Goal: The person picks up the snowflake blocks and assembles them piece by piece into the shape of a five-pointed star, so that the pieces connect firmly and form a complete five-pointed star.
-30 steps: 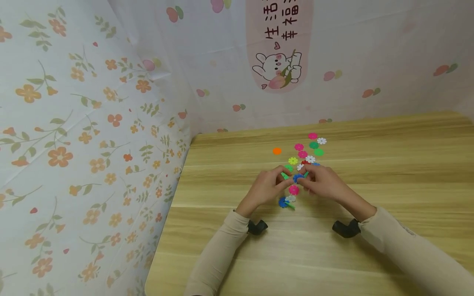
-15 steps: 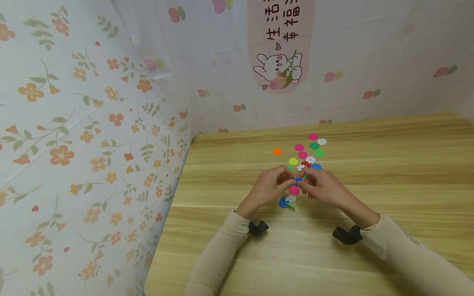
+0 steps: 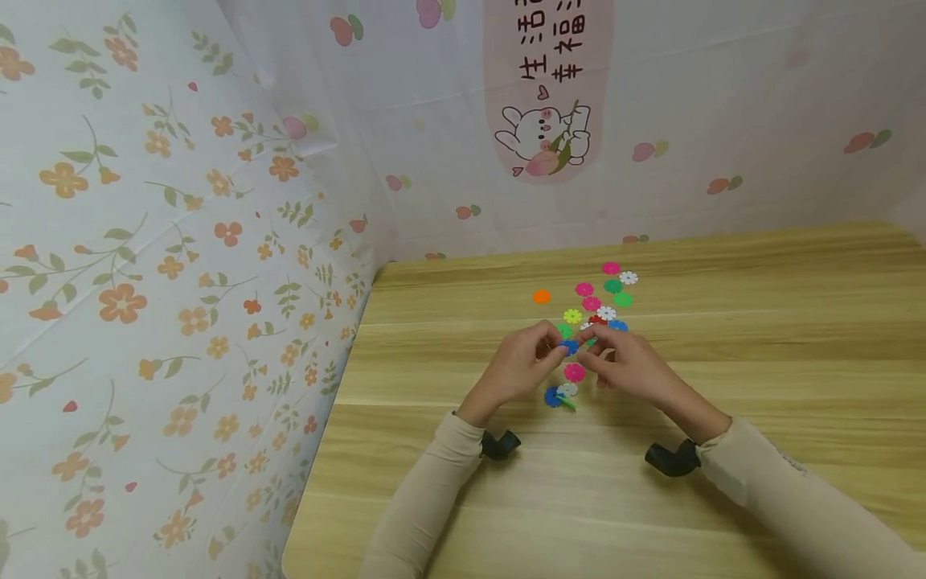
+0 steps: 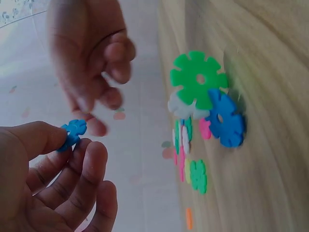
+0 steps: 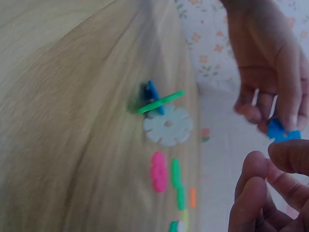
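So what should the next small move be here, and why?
I'd have the right hand reach down for the pink disc, probably: that hand appears to hold nothing, the left hand pinches a blue disc, and the pink one lies on the table close to both hands.

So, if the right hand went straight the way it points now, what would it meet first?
The right hand would probably meet the blue flower-shaped disc pinched by the left hand; exact depth between them is unclear.
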Tool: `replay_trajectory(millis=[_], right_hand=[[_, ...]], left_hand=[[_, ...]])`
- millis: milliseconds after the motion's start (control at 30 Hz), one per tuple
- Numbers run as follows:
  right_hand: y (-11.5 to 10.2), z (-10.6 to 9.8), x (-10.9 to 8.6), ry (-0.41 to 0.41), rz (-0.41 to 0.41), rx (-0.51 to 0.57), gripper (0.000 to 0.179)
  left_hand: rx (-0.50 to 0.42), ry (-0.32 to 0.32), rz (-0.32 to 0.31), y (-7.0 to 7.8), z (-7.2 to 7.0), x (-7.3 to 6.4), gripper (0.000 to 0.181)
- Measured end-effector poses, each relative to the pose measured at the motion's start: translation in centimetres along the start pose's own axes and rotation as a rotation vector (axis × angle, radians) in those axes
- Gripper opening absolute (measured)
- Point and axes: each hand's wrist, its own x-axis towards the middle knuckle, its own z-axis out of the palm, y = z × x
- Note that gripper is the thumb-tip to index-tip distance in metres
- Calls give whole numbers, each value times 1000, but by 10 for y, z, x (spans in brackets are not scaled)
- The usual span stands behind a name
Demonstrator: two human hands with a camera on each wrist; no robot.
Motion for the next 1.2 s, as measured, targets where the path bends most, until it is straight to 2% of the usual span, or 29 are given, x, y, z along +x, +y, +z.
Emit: replay_trajectory(millis=[133,300,467,600,833,1200], right_hand=[[11,3,2,-5,17,-32,24],[25,9,7,-23,22,-68,24],[35,14,11,-42,19,-179,27],[41,19,12,-49,-14,-245,30],[44,22,15,-46,-79,-278,33],[41,23,16,-58,-73,-324,25]], left_hand=[[7,28,16,1,-4,0,6],[-1,28,22,3,-5,1,6],[-6,26,16,2,-4,1,7],[-12,26,19,1,-4,1,8],[-9,23,26,0,-3,0,8],[-19,20,36,0,-1,1,7]])
